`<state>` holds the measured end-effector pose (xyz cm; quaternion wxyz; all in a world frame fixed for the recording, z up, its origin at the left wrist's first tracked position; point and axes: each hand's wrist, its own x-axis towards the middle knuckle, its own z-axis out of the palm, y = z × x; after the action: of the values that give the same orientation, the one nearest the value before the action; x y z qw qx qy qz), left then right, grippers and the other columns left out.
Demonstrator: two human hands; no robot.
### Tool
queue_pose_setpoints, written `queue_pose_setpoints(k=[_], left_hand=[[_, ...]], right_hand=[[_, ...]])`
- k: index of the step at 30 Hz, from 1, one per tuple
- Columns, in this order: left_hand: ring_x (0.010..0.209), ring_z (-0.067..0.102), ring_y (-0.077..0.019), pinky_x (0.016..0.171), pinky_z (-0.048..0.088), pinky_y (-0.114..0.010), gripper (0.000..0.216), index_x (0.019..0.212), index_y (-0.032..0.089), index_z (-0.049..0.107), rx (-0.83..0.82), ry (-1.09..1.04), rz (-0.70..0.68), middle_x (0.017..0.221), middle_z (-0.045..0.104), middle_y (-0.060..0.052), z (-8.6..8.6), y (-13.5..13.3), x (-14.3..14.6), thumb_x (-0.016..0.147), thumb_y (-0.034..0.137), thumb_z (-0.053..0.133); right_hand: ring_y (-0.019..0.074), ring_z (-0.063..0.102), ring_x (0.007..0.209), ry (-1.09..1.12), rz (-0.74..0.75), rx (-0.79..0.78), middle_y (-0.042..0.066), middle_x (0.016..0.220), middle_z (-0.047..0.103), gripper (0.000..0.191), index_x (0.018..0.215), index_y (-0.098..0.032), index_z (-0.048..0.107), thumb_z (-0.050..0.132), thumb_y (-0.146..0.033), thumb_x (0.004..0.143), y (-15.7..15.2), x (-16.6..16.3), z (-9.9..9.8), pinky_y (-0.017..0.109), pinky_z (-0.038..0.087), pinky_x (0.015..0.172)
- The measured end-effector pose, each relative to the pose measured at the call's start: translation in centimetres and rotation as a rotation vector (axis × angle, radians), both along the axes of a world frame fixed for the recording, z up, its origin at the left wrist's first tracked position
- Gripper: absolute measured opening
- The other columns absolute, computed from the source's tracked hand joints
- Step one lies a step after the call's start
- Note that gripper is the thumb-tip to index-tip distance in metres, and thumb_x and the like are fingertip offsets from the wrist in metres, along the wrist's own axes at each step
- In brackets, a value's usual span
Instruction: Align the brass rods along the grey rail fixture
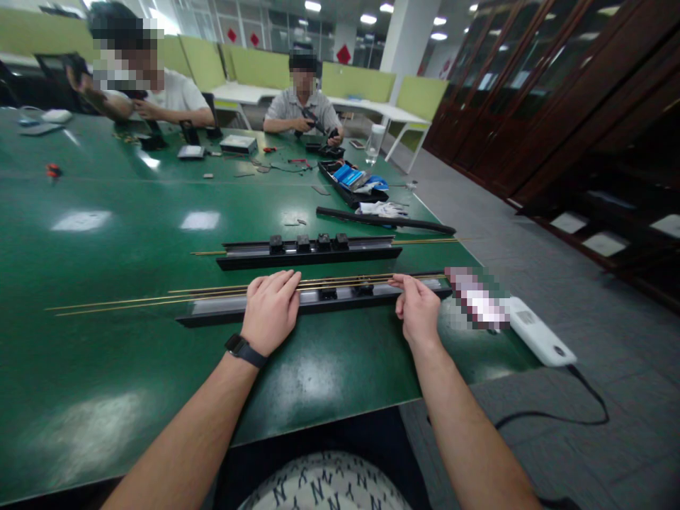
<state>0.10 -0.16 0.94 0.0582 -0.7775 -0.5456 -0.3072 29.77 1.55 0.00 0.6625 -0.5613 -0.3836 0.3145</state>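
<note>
A long black channel [212, 308] with a pale inside lies across the green table in front of me. Several thin gold rods [207, 289] run along its top and stick out past its left end. My left hand [272, 304] is wrapped over the channel and the rods near the channel's middle. Further right, my right hand [418, 306] pinches at the rods between thumb and forefinger, its other fingers curled. Between my hands, small black blocks [364, 286] sit inside the channel, partly behind the rods.
Behind lies a second black channel [308, 256] with several black blocks and gold rods. Beyond are a black strip [382, 221], a glove [383, 209] and a black tray [353, 185]. A white power strip [542, 333] rests at the right edge. Two people work across the table.
</note>
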Motion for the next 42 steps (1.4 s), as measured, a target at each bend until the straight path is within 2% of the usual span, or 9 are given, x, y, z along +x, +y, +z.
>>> queue_pose_setpoints(k=[8,21,31,42], left_hand=[[0.130,0.068,-0.0308,0.111,0.041,-0.053,0.038,0.136,0.024,0.071,0.001,-0.010,0.005,0.139,0.074,-0.011,-0.08,0.03,0.01,0.105,0.027,0.049],[0.129,0.068,-0.0301,0.110,0.041,-0.052,0.037,0.136,0.026,0.070,0.009,0.011,0.017,0.140,0.074,-0.010,-0.17,0.02,0.03,0.105,0.027,0.050],[0.128,0.069,-0.0299,0.110,0.041,-0.052,0.038,0.136,0.026,0.070,0.020,0.001,0.014,0.139,0.074,-0.009,-0.15,-0.02,0.00,0.104,0.027,0.050],[0.128,0.069,-0.0297,0.110,0.041,-0.051,0.036,0.136,0.023,0.069,0.035,0.020,0.007,0.139,0.074,-0.010,-0.21,0.05,-0.08,0.106,0.027,0.049]], right_hand=[[0.0055,0.045,0.034,-0.007,0.032,-0.007,0.012,0.092,0.082,0.036,0.094,-0.015,0.080,0.070,-0.049,0.087,-0.17,-0.23,0.23,0.022,0.024,0.030],[0.0052,0.044,0.035,-0.080,0.215,-0.001,0.012,0.098,0.083,0.044,0.103,-0.015,0.082,0.070,-0.056,0.092,-0.66,-0.22,-0.25,0.022,0.027,0.031],[0.0053,0.044,0.035,-0.053,0.209,0.011,0.012,0.095,0.082,0.041,0.101,-0.016,0.081,0.070,-0.054,0.091,-0.61,-0.29,-0.09,0.022,0.026,0.031],[0.0049,0.045,0.036,-0.027,0.114,0.005,0.013,0.097,0.082,0.040,0.100,-0.015,0.082,0.071,-0.052,0.091,-0.38,-0.23,-0.08,0.021,0.026,0.030]])
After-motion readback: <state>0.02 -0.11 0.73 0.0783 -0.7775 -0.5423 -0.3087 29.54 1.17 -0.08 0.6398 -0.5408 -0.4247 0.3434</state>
